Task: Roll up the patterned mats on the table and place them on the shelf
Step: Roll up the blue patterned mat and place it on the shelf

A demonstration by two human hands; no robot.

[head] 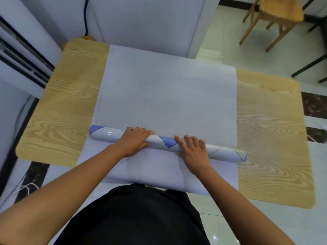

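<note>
Gripping the rolled mat (pixel 163 141), the left hand (pixel 135 141) curls its fingers over the top of the tube. The right hand (pixel 192 150) has its fingers bent and spread across the same tube, with the palm behind it. A short blue-patterned length of the roll shows between the two sets of fingers, and its ends extend outward past each hand. The flat mat sheet (pixel 168 96), pale side up, lies beyond the fingertips and also under the wrists, on the wood-grain table (pixel 67 96). A wooden chair (pixel 279 13) stands well beyond the right fingertips.
</note>
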